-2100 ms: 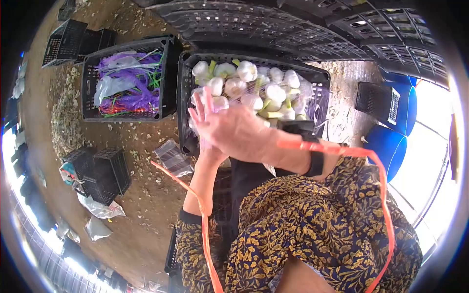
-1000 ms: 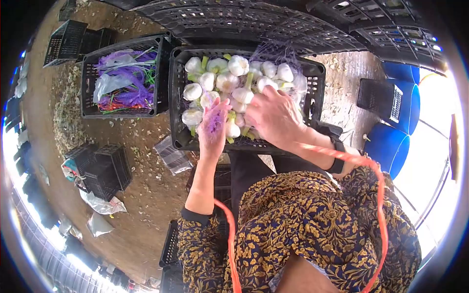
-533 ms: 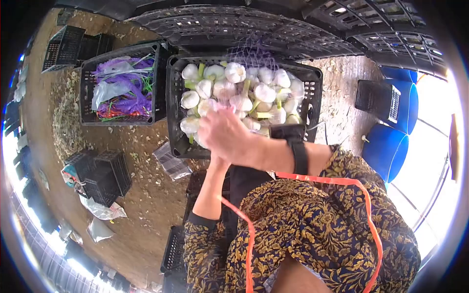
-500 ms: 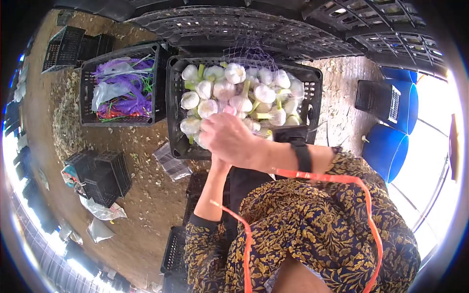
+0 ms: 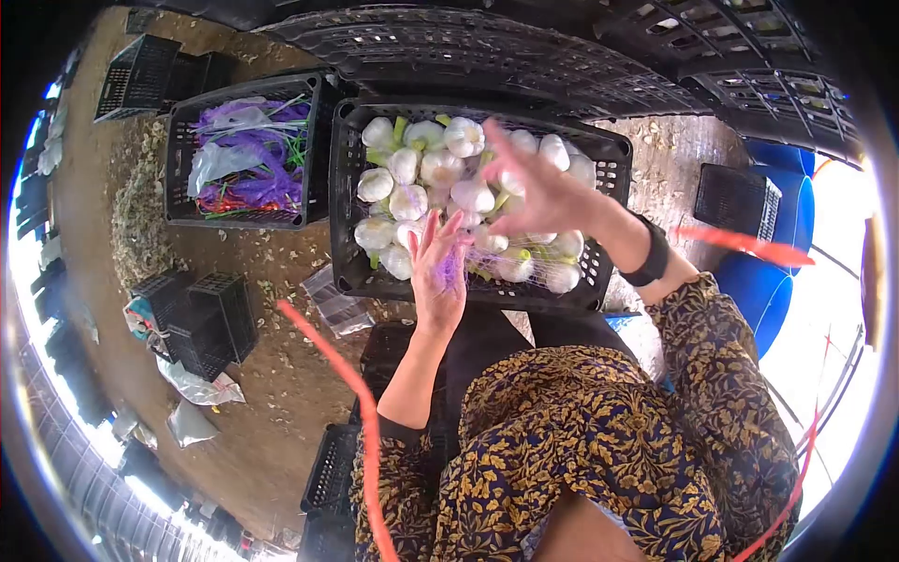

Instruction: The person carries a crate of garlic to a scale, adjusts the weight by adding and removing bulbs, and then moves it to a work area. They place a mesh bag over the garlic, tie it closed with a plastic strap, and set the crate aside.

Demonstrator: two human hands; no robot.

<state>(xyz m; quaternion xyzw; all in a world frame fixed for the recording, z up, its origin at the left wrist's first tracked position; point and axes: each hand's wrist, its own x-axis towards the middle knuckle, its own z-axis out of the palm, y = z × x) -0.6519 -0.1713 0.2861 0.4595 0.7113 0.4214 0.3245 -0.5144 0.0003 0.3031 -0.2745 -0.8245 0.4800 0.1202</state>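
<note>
A black plastic crate (image 5: 344, 201) in front of me holds several white garlic bulbs (image 5: 440, 170) with short green stems. At the crate's near side is my left hand (image 5: 436, 281), fingers raised and partly spread, with a bunch of purple mesh net (image 5: 451, 269) gathered at the palm and thumb. Thin threads of the net stretch to the right across the nearest bulbs. Over the right half of the crate my right hand (image 5: 543, 192) is spread wide, thumb and fingers apart, slightly blurred. It hides some bulbs, and nothing shows in it.
To the left stands another black crate (image 5: 174, 183) with purple nets and clear plastic. Stacked black crates (image 5: 440, 61) form a wall behind. More crates (image 5: 217, 323) stand on the littered floor at left; blue barrels (image 5: 760, 295) stand at right. Blurred orange straps (image 5: 342, 361) hang near the camera.
My hands, together over the crate's near left part before, have come apart; the right moved right and opened. The net, earlier at the crate's far edge, now lies at the near side by my left hand.
</note>
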